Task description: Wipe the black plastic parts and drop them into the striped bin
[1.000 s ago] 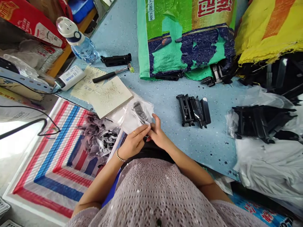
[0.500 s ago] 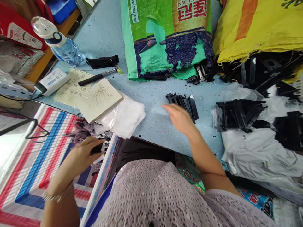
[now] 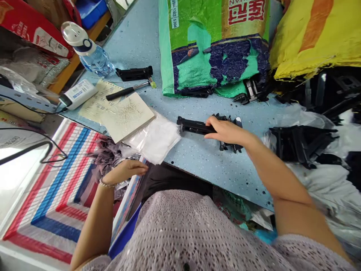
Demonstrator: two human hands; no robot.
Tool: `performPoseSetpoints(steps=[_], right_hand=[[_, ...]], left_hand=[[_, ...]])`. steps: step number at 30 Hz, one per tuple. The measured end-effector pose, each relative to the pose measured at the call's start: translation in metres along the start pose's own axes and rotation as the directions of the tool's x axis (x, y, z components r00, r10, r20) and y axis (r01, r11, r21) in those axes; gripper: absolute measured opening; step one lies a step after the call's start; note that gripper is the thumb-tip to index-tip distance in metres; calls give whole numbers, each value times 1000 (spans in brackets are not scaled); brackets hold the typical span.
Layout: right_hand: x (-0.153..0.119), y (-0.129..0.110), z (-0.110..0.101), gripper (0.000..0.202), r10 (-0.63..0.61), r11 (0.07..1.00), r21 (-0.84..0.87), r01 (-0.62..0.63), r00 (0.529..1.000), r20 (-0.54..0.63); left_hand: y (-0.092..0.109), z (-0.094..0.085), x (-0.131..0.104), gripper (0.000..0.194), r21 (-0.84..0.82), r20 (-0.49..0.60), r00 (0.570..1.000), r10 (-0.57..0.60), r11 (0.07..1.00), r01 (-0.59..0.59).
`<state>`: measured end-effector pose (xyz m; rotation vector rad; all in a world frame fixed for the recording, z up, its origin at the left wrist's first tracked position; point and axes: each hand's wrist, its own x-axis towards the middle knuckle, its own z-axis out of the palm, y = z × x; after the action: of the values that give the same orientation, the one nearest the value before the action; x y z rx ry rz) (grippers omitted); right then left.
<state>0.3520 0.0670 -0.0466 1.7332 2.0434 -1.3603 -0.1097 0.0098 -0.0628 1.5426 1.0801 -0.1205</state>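
Note:
My right hand (image 3: 225, 130) grips a long black plastic part (image 3: 193, 126) between thumb and fingers, just above the blue speckled table (image 3: 197, 160). Beneath and beside that hand lie several more black plastic parts (image 3: 234, 146). Empty-looking, my left hand (image 3: 128, 171) hovers at the rim of a bin lined with striped sheeting (image 3: 53, 222), its fingers stretched out. A stack of clear and white plastic bags (image 3: 162, 141) sits at the table edge, near the left end of the held part.
A pale square block (image 3: 128, 118), a black-handled hammer (image 3: 121, 93), a water bottle (image 3: 94, 56) and a white box-shaped device (image 3: 79, 94) stand at left. Green (image 3: 214, 60) and yellow sacks (image 3: 332, 41) line the back. Bagged black parts (image 3: 299, 143) lie at right.
My right hand has closed on a black part and turned it to point left. My left hand has risen out of the bin toward the table edge. The view has shifted slightly.

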Motion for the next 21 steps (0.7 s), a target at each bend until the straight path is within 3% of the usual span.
performPoseSetpoints(steps=[1,2,4,5,7,10,13,15,18,21], right_hand=[[-1,-4,7,53,47,994,101,-44,999,-27],[-1,-8,15,60,67,977,209,-52,996,-65],[0,-14,35,71,49,905,425,20,987,-152],[1,-18,45,73,30,848,525,73,982,-186],[-1,-24,62,69,16,690,710,140,978,-208],[-10,-39,80,55,40,351,929,116,990,-138],[-10,-63,89,46,-61,18,997,71,996,-70],[1,-81,96,47,-160,-140,990,33,986,-55],[25,-103,111,48,-184,-236,971,-42,983,-2],[37,-112,123,43,-48,-185,982,-44,998,36]], left_hand=[[21,3,7,31,-33,13,998,53,998,-53],[41,8,18,29,-3,-82,991,104,994,-105],[72,22,48,25,195,-368,909,193,972,-128],[81,29,63,21,281,-443,870,215,955,-93],[86,36,88,17,351,-516,829,217,936,-26],[75,29,102,13,212,-568,814,124,977,0],[67,15,99,14,47,-543,840,19,999,8],[67,11,96,17,6,-492,870,-24,999,32],[73,8,89,11,-69,-511,856,-75,997,46],[78,2,78,15,63,-594,802,66,997,-35]])
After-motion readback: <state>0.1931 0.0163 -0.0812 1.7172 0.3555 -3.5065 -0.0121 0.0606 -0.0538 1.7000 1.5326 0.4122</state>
